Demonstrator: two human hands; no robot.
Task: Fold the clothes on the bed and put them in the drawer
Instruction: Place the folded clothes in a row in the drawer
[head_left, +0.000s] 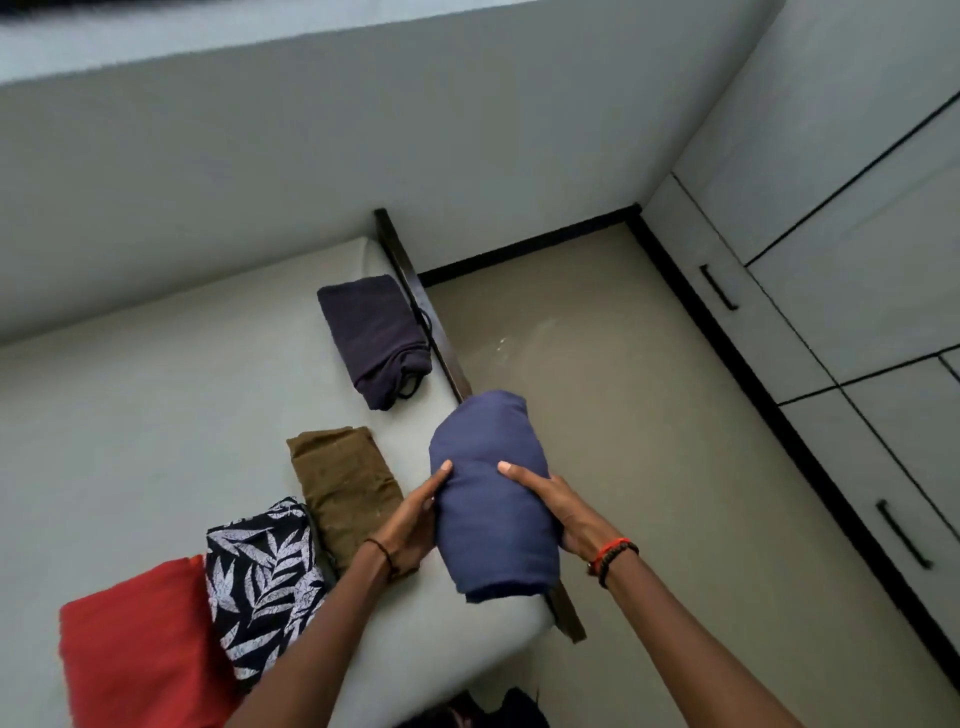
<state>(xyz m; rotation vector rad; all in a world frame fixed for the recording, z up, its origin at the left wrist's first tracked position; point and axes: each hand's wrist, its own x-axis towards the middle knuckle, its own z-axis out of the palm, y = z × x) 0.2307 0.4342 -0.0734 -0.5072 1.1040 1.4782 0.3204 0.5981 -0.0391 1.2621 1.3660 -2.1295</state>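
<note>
A folded blue garment (491, 493) is held up over the bed's right edge, between my left hand (413, 522) on its left side and my right hand (558, 506) on its right side. On the pale bed (130, 441) lie other folded clothes: a dark purple one (374, 338) near the far edge, a brown one (345, 493), a black-and-white leaf-print one (265, 577) and a red one (140, 644) at the near left. White drawers with black handles (904, 532) stand shut along the right wall.
A dark wooden bed rail (421, 306) runs along the bed's right side. Beige floor (649, 415) lies between the bed and the white cabinet fronts (831, 291). A grey wall stands behind the bed. Something dark lies at the bottom edge (498, 709).
</note>
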